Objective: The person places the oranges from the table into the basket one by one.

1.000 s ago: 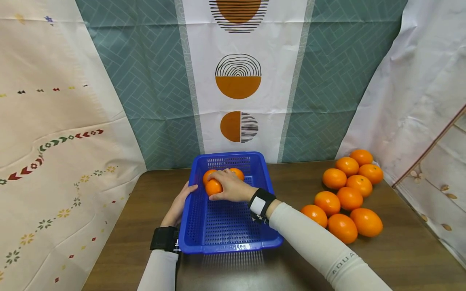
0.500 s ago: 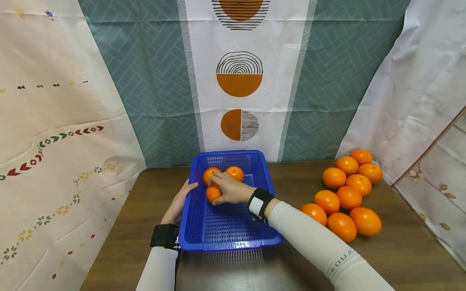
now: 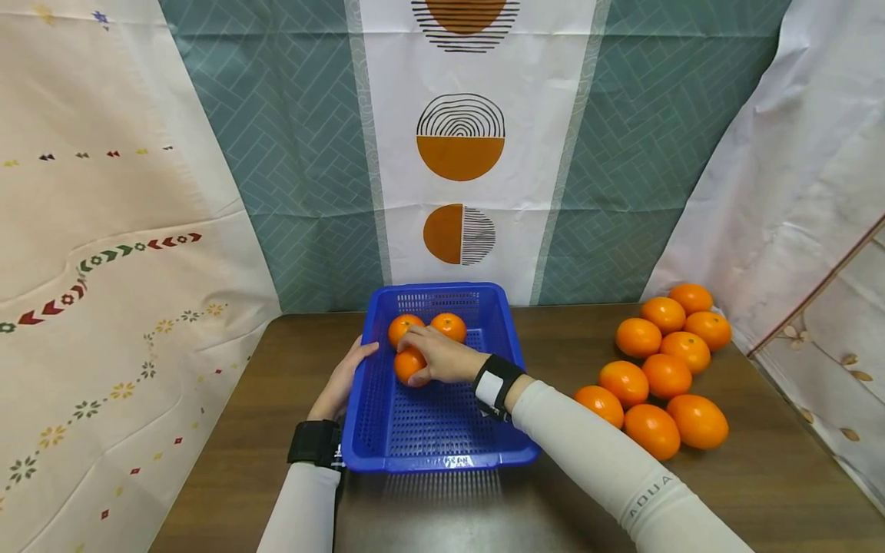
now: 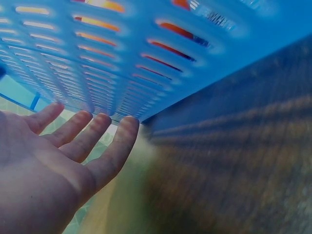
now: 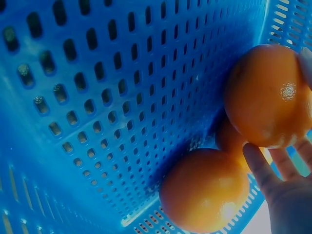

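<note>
A blue plastic basket (image 3: 442, 465) with slotted walls stands on the wooden table. My right hand (image 3: 448, 359) reaches into it and holds an orange (image 3: 409, 367), thumb on one side and fingers on the other in the right wrist view. Behind that fruit, a left orange (image 3: 404, 329) and a right orange (image 3: 449, 326) lie at the basket's far end. My left hand (image 3: 340, 382) is at the basket's left side, its thumb over the rim. From the left wrist view, its extended fingers (image 4: 105, 141) lie against the outer wall; the thumb is out of sight there.
Several loose oranges (image 3: 667, 376) lie in a group on the right side of the table (image 3: 242, 430), beyond my right forearm. A patterned cloth (image 3: 459, 177) hangs behind the table, and pale cloths hang at both sides.
My right hand has shifted slightly with its orange, coming away from the far fruit, so the two oranges behind show more. My left hand keeps its place on the basket.
</note>
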Available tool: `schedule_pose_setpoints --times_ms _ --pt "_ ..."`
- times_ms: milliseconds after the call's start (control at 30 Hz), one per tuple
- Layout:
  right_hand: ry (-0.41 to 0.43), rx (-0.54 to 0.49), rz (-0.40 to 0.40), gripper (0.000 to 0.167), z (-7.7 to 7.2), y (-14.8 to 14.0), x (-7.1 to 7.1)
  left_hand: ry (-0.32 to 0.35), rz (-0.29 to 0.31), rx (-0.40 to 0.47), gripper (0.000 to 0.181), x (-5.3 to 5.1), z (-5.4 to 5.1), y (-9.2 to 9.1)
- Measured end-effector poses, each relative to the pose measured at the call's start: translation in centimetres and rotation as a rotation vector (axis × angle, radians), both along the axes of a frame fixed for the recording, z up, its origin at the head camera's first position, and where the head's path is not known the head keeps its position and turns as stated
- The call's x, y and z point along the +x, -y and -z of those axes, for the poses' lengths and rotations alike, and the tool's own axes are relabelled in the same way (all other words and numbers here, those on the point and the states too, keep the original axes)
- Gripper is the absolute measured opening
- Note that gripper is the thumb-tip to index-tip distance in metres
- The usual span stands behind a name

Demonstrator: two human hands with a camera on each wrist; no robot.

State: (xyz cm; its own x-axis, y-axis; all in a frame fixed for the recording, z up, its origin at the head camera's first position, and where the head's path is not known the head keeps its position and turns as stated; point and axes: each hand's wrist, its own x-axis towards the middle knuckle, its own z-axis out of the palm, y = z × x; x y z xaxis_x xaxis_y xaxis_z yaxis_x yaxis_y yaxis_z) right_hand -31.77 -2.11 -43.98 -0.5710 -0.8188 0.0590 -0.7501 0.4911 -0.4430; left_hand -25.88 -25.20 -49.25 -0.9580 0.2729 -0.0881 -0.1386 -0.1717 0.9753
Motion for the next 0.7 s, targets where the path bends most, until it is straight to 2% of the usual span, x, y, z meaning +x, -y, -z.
schedule_pose_setpoints --times_ms 333,533,700 --pt "0.000 -0.038 0.007 0.046 0.22 0.15 -0.12 -0.009 0.014 0.008 0.061 0.01 -0.01 0.04" --pt "-0.007 -0.053 0.023 0.038 0.24 0.07 -0.12 -0.031 0.012 0.007 0.059 0.09 -0.09 -0.08" --pt "-0.034 -0.036 0.006 0.044 0.11 0.05 -0.09 -0.028 0.008 -0.001 0.059 0.16 -0.06 -0.08"
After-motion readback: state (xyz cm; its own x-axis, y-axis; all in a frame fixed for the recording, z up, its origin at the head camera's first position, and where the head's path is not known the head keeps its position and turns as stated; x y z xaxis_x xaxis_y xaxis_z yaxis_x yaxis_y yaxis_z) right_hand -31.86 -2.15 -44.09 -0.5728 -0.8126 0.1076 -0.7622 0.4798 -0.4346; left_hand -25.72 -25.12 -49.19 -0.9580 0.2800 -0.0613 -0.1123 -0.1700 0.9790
